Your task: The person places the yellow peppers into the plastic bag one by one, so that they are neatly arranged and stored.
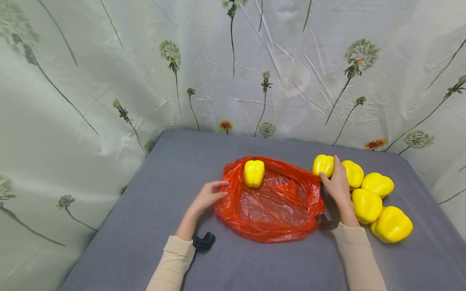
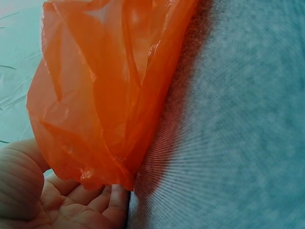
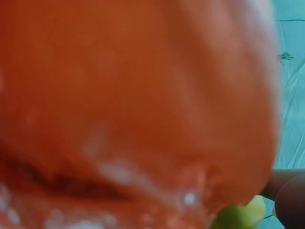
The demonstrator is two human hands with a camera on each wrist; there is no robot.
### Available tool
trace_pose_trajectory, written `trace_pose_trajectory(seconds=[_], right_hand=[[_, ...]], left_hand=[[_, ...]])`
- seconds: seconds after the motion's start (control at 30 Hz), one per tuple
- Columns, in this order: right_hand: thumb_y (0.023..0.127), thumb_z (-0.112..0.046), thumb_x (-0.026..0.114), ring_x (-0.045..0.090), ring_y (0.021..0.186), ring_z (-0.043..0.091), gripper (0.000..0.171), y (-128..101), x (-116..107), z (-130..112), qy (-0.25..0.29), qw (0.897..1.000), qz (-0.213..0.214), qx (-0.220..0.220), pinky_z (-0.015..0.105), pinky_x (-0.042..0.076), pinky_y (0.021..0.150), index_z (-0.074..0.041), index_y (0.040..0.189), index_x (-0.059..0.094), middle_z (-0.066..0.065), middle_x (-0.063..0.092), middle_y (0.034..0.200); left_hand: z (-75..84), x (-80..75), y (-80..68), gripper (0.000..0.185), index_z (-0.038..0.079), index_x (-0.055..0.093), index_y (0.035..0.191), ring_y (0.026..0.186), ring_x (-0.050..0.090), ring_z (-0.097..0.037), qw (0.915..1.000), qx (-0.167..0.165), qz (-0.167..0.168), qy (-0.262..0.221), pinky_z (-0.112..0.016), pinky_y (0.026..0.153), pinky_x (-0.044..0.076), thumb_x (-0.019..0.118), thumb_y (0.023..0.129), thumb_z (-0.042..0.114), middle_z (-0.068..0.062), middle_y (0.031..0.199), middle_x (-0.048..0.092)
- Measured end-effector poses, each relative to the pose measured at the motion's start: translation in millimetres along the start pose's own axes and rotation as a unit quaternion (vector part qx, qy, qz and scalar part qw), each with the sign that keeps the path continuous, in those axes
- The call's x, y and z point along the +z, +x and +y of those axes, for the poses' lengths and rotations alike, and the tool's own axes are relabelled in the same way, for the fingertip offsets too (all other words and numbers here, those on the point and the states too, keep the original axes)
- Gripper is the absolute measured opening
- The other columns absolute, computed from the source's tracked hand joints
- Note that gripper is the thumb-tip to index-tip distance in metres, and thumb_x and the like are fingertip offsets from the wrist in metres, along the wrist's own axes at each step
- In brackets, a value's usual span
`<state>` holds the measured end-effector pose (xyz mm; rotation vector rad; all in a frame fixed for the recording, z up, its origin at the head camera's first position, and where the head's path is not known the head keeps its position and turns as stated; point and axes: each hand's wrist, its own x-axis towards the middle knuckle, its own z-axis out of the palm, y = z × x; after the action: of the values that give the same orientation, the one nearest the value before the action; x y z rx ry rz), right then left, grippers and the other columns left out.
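A red plastic bag (image 1: 269, 234) lies spread on the table with its mouth facing up. Inside it, toward the back left, stands one yellow bell pepper (image 1: 254, 173). My left hand (image 1: 208, 197) is at the bag's left side, thumb and fingers apart, fingertips right at the red plastic. In the left wrist view the bag's side (image 2: 105, 95) covers part of those fingers. Beyond the bag's right rim, my right hand (image 1: 337, 182) grips another yellow bell pepper (image 1: 323, 165) between thumb and fingers. Blurred red plastic (image 3: 133, 95) fills most of the right wrist view, hiding much of that hand.
Several more yellow bell peppers (image 1: 391, 224) are grouped on the right part of the grey table (image 1: 153, 210), just beside my right forearm. A curtain with a dandelion print (image 1: 204, 60) hangs behind the table and along its left side.
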<state>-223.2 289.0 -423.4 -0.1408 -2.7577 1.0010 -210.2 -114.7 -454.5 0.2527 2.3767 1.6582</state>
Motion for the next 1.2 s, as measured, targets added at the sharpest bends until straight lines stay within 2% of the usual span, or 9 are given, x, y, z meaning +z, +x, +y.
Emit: trace_pose_trajectory(seconds=[0.23, 0.4, 0.53, 0.83, 1.2], right_hand=[[0.09, -0.013, 0.056, 0.018, 0.135, 0.051, 0.082, 2.2, 3.7, 1.8, 0.002, 1.0, -0.012, -0.018, 0.065, 0.017, 0.111, 0.002, 0.149, 0.0, 0.036, 0.015, 0.148], [0.09, -0.016, 0.056, 0.01, 0.139, 0.051, 0.086, 3.2, 5.1, 2.2, 0.014, 0.999, -0.028, -0.016, 0.066, 0.012, 0.111, -0.001, 0.149, -0.005, 0.035, 0.007, 0.151], [0.089, -0.013, 0.056, 0.007, 0.14, 0.05, 0.085, 3.5, 5.9, 3.9, 0.026, 0.999, -0.026, -0.018, 0.067, 0.01, 0.111, -0.002, 0.149, -0.003, 0.033, 0.006, 0.153], [0.086, -0.009, 0.06, 0.018, 0.137, 0.05, 0.083, 3.4, 6.5, 4.7, 0.039, 0.999, -0.004, -0.029, 0.065, 0.016, 0.111, -0.001, 0.149, 0.007, 0.031, 0.016, 0.151], [0.082, -0.01, 0.066, 0.032, 0.13, 0.047, 0.079, 2.0, 7.2, 1.4, 0.034, 0.998, 0.046, -0.034, 0.063, 0.027, 0.108, -0.001, 0.146, 0.021, 0.028, 0.031, 0.147]], left_hand=[[1.4, 0.1, -0.1, 0.035, 0.007, 0.061, 0.122, 0.117, 0.057, -0.03, 0.9998, -0.016, 0.009, 0.003, -0.044, 0.099, 0.047, 0.06, 0.087, 0.008, -0.015, 0.127, 0.061], [0.0, -1.1, 1.6, 0.036, 0.004, 0.059, 0.123, 0.118, 0.056, -0.031, 0.9999, -0.004, 0.001, 0.01, -0.044, 0.1, 0.047, 0.059, 0.088, 0.008, -0.017, 0.127, 0.06], [-0.1, -1.6, 1.7, 0.036, 0.004, 0.059, 0.123, 0.12, 0.055, -0.032, 0.9999, -0.003, -0.002, 0.014, -0.045, 0.101, 0.045, 0.059, 0.088, 0.008, -0.018, 0.128, 0.059], [0.0, 0.6, 1.1, 0.035, 0.009, 0.061, 0.122, 0.116, 0.058, -0.028, 0.9998, -0.019, 0.003, 0.007, -0.043, 0.098, 0.049, 0.061, 0.087, 0.01, -0.013, 0.126, 0.062], [-0.1, 0.7, 2.2, 0.034, 0.006, 0.061, 0.122, 0.114, 0.059, -0.029, 1.0, -0.008, 0.0, 0.006, -0.042, 0.097, 0.049, 0.059, 0.088, 0.009, -0.015, 0.125, 0.062]])
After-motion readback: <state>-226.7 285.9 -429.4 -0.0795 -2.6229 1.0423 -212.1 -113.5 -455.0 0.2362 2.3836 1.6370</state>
